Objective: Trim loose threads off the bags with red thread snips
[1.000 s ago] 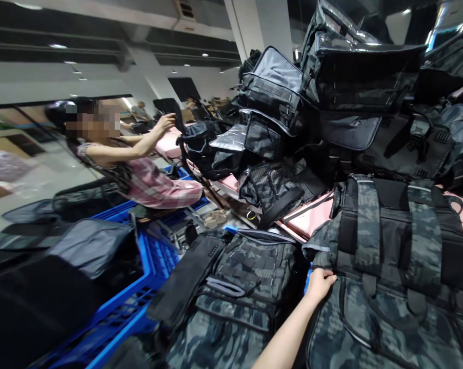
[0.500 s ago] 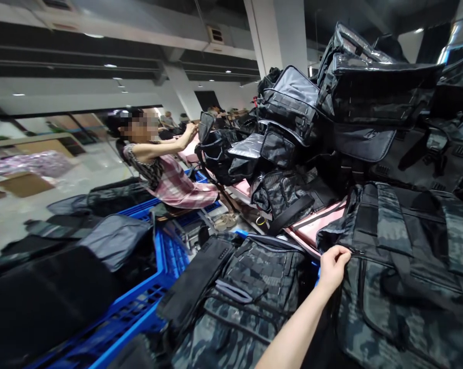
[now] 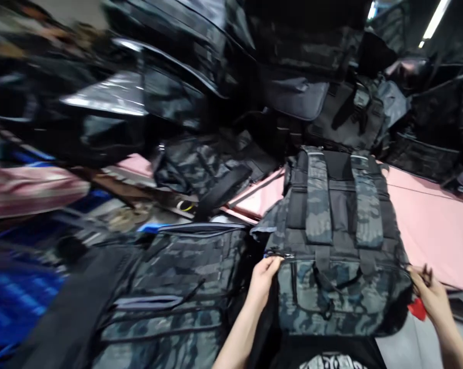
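A camouflage backpack [image 3: 339, 292] lies in front of me with its back panel and two shoulder straps facing up. At its left side my left hand [image 3: 266, 274] is closed, pinching the edge near a zipper. My right hand [image 3: 431, 294] grips the opposite side edge, thumb and fingers closed on it. A small red object [image 3: 417, 309] shows under the right palm, with dark tips poking out by the fingers; its kind is unclear. Left of my left arm rests a second camouflage backpack [image 3: 165, 318], its top opening apart.
Black and camouflage bags [image 3: 185, 92] are heaped high across the back. A pink table surface [image 3: 427, 220] extends behind and right of the backpack. Blue plastic crate parts [image 3: 19, 307] blur at the left. Pink checked clothing of a seated person [image 3: 31, 189] shows at the left edge.
The view has swung right, bringing the whole backpack and my right hand into sight. My left hand still pinches the backpack's left edge. The co-worker is now mostly out of frame.
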A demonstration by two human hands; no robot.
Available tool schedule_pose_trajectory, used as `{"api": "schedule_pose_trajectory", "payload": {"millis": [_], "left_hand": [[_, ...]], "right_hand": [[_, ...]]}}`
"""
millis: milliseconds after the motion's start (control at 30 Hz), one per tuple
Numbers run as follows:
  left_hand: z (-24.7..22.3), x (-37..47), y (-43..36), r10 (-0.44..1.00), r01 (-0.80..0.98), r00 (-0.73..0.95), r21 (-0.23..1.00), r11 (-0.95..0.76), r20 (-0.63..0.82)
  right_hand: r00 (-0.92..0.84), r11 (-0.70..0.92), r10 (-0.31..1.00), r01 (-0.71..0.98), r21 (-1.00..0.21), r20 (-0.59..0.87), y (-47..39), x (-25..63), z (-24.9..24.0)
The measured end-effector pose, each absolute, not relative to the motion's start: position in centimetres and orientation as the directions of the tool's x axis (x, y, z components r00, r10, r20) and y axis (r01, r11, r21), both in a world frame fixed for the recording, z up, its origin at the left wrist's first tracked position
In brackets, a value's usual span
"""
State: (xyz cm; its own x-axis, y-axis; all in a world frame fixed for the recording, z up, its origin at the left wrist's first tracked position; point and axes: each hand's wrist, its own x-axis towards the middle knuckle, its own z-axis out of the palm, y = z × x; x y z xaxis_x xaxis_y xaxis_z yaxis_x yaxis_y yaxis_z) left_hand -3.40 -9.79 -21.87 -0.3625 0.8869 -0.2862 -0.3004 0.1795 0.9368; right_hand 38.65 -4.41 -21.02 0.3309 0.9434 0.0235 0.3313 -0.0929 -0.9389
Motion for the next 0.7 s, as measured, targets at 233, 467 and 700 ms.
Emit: {"api": "schedule_pose_trajectory", "payload": {"millis": [233,467,700], "left_hand": [[-20.7,-3.1,-10.3,0.836,-0.295,-0.456,0.938,0.181,-0.304],[-20.4,-1.6,-8.6,0.781,-0.382,-0.519,0.912,0.150,-0.346],[-19.4,1.0,-9.4,0.721,-0.315,-0.644,0.948,0.052,-0.254]], "right_hand": [[0.388,-0.092,0.920,0.338,-0.937,0.049,-4.0,37.5,-21.0],[0.446,-0.062,0.882,0.429,-0.901,0.152,-5.3,36.0,-19.8],[-0.076,0.464,0.837,0.624,-0.629,0.542,-6.6,27.6,-15.1]]}}
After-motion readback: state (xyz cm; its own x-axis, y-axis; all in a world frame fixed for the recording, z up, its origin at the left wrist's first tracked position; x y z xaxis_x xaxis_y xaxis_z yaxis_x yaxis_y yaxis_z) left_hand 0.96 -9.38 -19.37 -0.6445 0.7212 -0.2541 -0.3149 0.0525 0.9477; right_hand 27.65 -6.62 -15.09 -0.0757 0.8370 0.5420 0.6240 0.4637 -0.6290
